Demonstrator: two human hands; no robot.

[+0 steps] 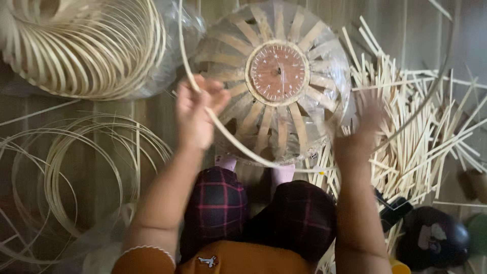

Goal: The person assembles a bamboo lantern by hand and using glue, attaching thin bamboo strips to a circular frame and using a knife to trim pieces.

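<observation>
A dome-shaped bamboo frame (278, 81) with radiating flat slats and a round brown centre disc (278, 72) stands on the floor in front of my knees, wrapped in clear plastic. A large thin bamboo hoop (238, 144) runs around it. My left hand (199, 112) grips the hoop at its left side, fingers closed on the strip. My right hand (361, 134) is blurred at the hoop's right side; its hold on the strip is unclear.
A big bundle of bamboo rings (86, 45) lies in clear plastic at top left. Loose thin hoops (76, 172) spread over the wooden floor at left. A heap of short bamboo sticks (416, 132) lies at right. Dark objects (431, 236) sit bottom right.
</observation>
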